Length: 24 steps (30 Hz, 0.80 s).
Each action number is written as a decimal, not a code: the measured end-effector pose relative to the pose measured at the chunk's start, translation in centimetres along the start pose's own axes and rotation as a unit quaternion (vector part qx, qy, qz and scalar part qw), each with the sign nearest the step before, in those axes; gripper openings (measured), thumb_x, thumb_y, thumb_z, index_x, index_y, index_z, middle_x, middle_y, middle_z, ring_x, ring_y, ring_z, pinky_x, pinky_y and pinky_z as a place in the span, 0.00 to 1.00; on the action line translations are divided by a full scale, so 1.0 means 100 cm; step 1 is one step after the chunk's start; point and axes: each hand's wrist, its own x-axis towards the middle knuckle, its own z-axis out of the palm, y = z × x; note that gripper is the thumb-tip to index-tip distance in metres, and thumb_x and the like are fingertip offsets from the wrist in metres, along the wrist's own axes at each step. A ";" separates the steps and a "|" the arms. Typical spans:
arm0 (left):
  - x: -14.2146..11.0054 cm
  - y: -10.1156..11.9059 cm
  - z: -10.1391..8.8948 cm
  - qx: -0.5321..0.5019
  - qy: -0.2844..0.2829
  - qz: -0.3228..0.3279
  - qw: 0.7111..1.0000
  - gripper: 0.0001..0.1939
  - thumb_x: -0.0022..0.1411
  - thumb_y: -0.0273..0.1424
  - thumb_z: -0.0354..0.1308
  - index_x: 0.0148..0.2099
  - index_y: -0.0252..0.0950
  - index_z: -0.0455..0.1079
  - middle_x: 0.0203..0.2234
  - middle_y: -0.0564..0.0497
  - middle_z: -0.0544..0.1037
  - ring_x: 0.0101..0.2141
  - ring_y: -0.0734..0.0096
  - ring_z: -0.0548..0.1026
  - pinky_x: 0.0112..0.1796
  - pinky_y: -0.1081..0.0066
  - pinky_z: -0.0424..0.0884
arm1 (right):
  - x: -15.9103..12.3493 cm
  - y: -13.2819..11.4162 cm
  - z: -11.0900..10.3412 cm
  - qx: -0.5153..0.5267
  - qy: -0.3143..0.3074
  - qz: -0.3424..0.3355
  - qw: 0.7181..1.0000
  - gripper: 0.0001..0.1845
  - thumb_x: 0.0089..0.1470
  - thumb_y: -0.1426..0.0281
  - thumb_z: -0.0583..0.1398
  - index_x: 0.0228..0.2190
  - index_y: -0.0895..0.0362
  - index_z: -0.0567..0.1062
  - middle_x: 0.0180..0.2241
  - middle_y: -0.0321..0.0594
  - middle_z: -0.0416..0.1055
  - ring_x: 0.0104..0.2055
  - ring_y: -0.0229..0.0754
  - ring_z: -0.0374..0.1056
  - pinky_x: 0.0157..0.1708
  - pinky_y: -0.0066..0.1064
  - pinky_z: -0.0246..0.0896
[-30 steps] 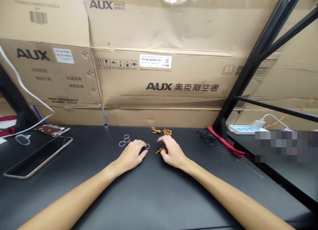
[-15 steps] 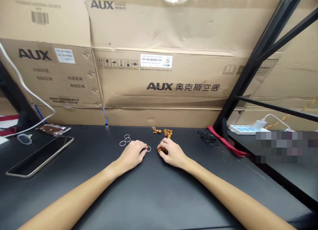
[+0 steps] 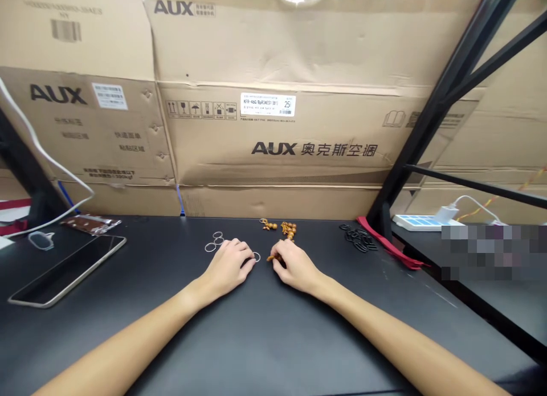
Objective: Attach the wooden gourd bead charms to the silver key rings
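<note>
Low over the black table, my left hand [image 3: 231,265] is closed, its thumb and fingers pinching a thin silver split ring [image 3: 259,256]. My right hand [image 3: 294,264] faces it a short gap away, closed on an orange-brown beaded pendant [image 3: 270,258]. Most of that pendant is hidden by the fingers. Several loose silver rings [image 3: 210,247] lie just beyond my left hand. Past my right hand sit more brown wooden beads [image 3: 291,229] in a small cluster. Left of them lies a beaded keychain [image 3: 270,225] with a ring at its end.
Black loops [image 3: 359,239] are heaped at the right beside a red strap [image 3: 393,249] and a black metal post [image 3: 387,208]. A phone [image 3: 68,269] and a brown packet [image 3: 90,223] lie at the left. Cardboard [image 3: 273,202] stands along the back; a power strip [image 3: 421,222] is far right.
The beaded pendant's tip in my right hand has shifted slightly left, toward the ring. My left hand keeps its pinch nearly in place.
</note>
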 end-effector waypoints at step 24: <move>0.000 -0.003 0.006 -0.099 -0.002 -0.004 0.995 0.11 0.68 0.28 0.44 0.38 0.34 0.67 0.33 0.46 0.73 0.35 0.65 0.72 0.39 0.66 0.69 | 0.004 -0.002 0.003 0.104 0.009 0.003 0.995 0.08 0.60 0.71 0.55 0.30 0.55 0.72 0.30 0.38 0.73 0.34 0.40 0.67 0.41 0.34 0.61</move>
